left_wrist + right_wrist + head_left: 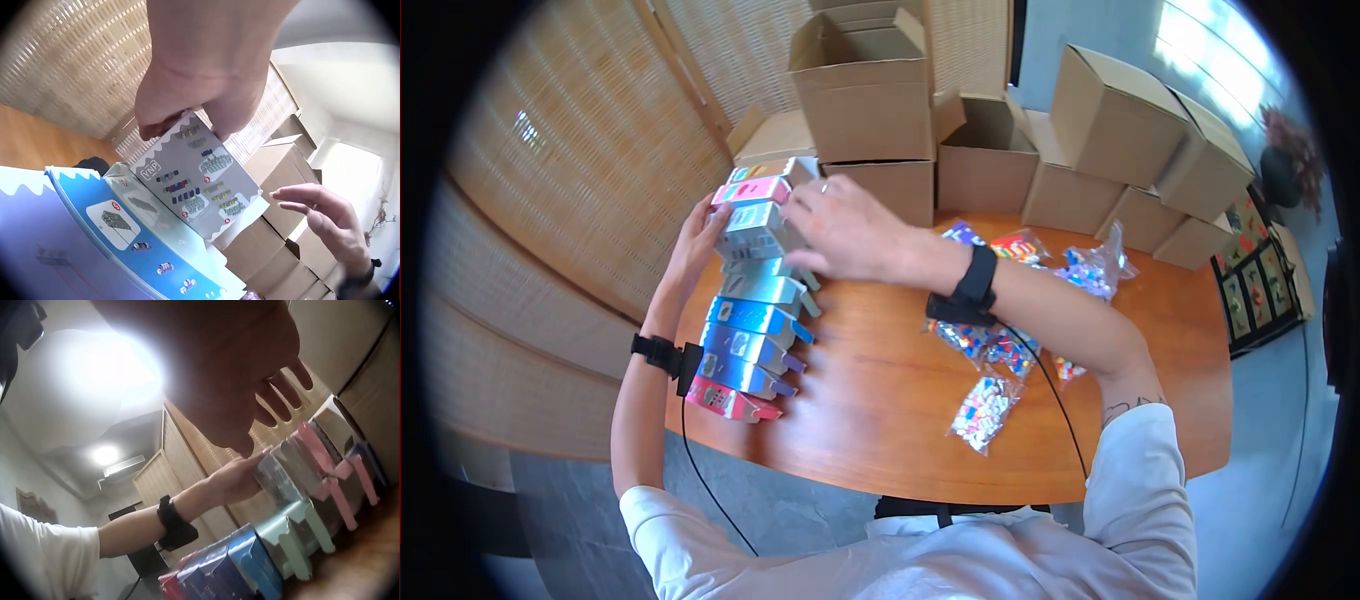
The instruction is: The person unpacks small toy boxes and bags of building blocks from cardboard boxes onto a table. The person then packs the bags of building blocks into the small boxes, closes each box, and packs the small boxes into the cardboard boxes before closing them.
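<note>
My left hand [698,235] grips a small grey printed carton [750,235] by its left end, tilted up above the row. In the left wrist view this carton [197,178] shows brick-building pictures and the letters YNP. My right hand [845,225] is beside its other end, fingers loosely extended; in the right wrist view the hand [231,381] holds nothing. The row continues with a pink carton [755,189] behind, and a mint carton [762,285], a blue carton [752,316] and a red carton [725,399] towards me. End flaps hang open on the right side.
Bags of small colourful bricks [985,410] lie across the right half of the wooden table [870,400]. Large cardboard boxes [865,115] are stacked along the back edge. A woven screen [580,150] stands at the left.
</note>
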### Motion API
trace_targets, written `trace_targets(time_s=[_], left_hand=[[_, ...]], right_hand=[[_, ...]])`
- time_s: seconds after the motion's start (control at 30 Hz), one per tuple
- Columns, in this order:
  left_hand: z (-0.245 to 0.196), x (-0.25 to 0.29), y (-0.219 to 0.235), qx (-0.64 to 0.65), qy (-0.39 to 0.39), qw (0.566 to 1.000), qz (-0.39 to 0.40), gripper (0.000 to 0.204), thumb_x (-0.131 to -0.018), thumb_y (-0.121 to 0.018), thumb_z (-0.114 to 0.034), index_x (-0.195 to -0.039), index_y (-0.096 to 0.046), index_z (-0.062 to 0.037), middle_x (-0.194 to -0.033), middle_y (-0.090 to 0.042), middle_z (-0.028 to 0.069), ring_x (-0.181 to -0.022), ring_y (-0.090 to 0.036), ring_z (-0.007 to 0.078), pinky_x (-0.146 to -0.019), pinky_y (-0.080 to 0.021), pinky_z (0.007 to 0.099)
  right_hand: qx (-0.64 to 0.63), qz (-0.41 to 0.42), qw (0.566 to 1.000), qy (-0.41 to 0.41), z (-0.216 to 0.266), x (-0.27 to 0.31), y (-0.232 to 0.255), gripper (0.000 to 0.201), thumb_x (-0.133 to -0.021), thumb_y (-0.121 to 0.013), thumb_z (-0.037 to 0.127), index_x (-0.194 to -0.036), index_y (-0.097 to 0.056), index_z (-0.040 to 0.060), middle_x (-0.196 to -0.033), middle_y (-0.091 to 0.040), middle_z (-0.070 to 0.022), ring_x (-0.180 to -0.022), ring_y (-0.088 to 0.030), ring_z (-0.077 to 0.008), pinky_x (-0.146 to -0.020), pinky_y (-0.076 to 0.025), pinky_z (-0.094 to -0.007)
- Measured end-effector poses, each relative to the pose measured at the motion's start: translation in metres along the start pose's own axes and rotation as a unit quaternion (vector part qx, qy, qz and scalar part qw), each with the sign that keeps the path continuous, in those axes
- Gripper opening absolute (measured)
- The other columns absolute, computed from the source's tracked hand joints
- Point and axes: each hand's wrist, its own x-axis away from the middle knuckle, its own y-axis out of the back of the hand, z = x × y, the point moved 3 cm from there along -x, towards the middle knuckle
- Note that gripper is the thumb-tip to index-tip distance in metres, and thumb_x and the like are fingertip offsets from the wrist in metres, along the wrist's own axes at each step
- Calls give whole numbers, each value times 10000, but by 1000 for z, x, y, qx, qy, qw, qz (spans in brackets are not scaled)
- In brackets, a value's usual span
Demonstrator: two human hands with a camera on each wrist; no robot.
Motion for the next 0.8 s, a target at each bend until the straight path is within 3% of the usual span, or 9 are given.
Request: trace_targets(time_s=[0.07, 0.1, 0.13, 0.2, 0.23, 0.37, 0.5, 0.63, 0.8], left_hand=[[1, -3, -4, 17, -10, 1000, 4, 690, -1063, -571, -461, -1537, -431, 21, -1458, -566, 174, -1365, -515, 233, -1161, -365, 354], [1, -5, -4, 13, -8, 1000, -3, 673, -1068, -564, -455, -1530, -441, 18, -1459, -568, 167, -1364, -515, 231, -1158, -371, 350], [1, -6, -4, 8, -5, 1000, -9, 656, -1073, -557, -449, -1524, -451, 15, -1460, -569, 160, -1363, -516, 229, -1154, -376, 347], [-1, -7, -5, 14, -11, 1000, -9, 636, -1080, -548, -435, -1521, -454, 13, -1459, -571, 154, -1366, -514, 228, -1150, -382, 344], [-4, -6, -5, 21, -11, 1000, -13, 617, -1087, -539, -421, -1519, -457, 12, -1458, -572, 148, -1368, -512, 227, -1147, -387, 341], [-13, -1, -4, 8, -38, 999, -31, 571, -1102, -518, -381, -1524, -449, -2, -1490, -547, 167, -1400, -489, 246, -1164, -377, 349], [-15, -7, -4, 81, -64, 994, -30, 562, -1109, -503, -366, -1535, -425, -9, -1520, -521, 182, -1435, -461, 253, -1183, -360, 364], [-36, -3, 4, 51, -117, 986, -108, 543, -1115, -490, -338, -1540, -403, -13, -1529, -512, 188, -1458, -439, 262, -1204, -335, 384], [-105, 44, -9, -6, -166, 971, -171, 512, -1115, -486, -306, -1540, -404, -33, -1528, -511, 187, -1460, -436, 278, -1221, -310, 401]], right_hand=[[51, -71, 996, 36, 12, 11, -9, 564, -834, -795, 386, -1202, -603, 4, -1157, -636, -159, -1145, -611, -312, -989, -462, -463], [93, -82, 992, 39, 15, 11, -15, 609, -763, -846, 410, -1162, -611, 13, -1143, -630, -137, -1140, -596, -280, -957, -459, -444], [97, -85, 991, 35, 16, 9, -20, 609, -763, -846, 410, -1162, -611, 13, -1143, -630, -137, -1140, -596, -280, -957, -459, -444], [138, -82, 987, 27, 16, 2, -28, 493, -786, -801, 353, -1103, -617, 24, -1129, -636, -140, -1091, -615, -263, -920, -457, -427], [178, -122, 976, 36, 16, -1, -28, 311, -834, -703, 266, -1039, -613, 51, -1065, -654, -124, -1017, -640, -242, -887, -460, -402], [191, -210, 957, 62, 17, -16, -31, 122, -885, -595, 185, -946, -603, 80, -917, -667, -83, -908, -663, -215, -851, -476, -378], [196, -224, 952, 64, 17, -24, -38, 123, -885, -598, 199, -920, -607, 80, -851, -666, -73, -861, -664, -219, -852, -478, -384], [184, -233, 954, 40, 19, -30, -42, 131, -876, -608, 214, -911, -601, 88, -857, -677, -74, -856, -668, -220, -857, -481, -400], [185, -221, 958, 13, 21, -29, -42, 132, -858, -625, 220, -889, -598, 94, -820, -675, -70, -834, -670, -218, -851, -480, -398]])
